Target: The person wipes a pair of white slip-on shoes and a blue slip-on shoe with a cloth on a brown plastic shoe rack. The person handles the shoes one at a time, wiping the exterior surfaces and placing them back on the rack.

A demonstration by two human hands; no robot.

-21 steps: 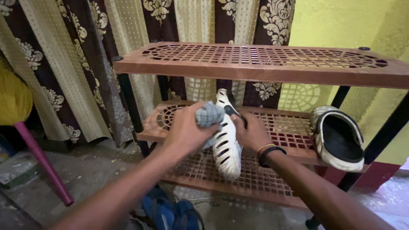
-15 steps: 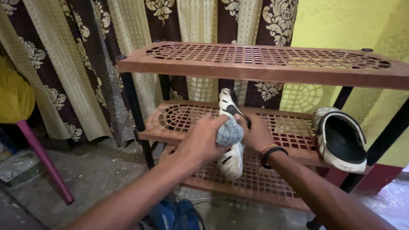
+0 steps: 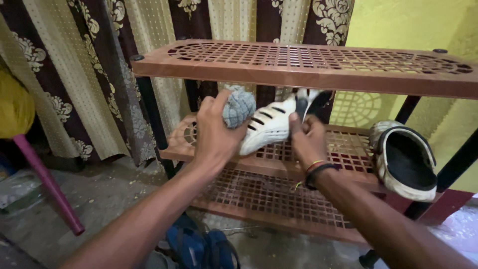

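My left hand [image 3: 214,132] grips a balled grey cloth [image 3: 238,105] and presses it against the toe end of a white slotted clog [image 3: 269,124]. My right hand [image 3: 307,137] holds that clog by its heel end, turned roughly sideways above the middle shelf [image 3: 343,149] of a brown plastic rack. A black band and a thin bangle sit on my right wrist. A second white clog [image 3: 404,160] with a dark inside leans on its side at the right end of the middle shelf.
The rack has a top shelf [image 3: 308,67], a lower shelf [image 3: 269,199] and black posts. Patterned curtains [image 3: 99,65] hang behind it, a yellow wall at right. A pink-handled broom [image 3: 45,184] stands at left. Blue sandals [image 3: 199,246] lie on the floor below.
The white clog has been lifted and turned from upright to nearly horizontal. My left hand with the cloth moved up and left to the clog's toe.
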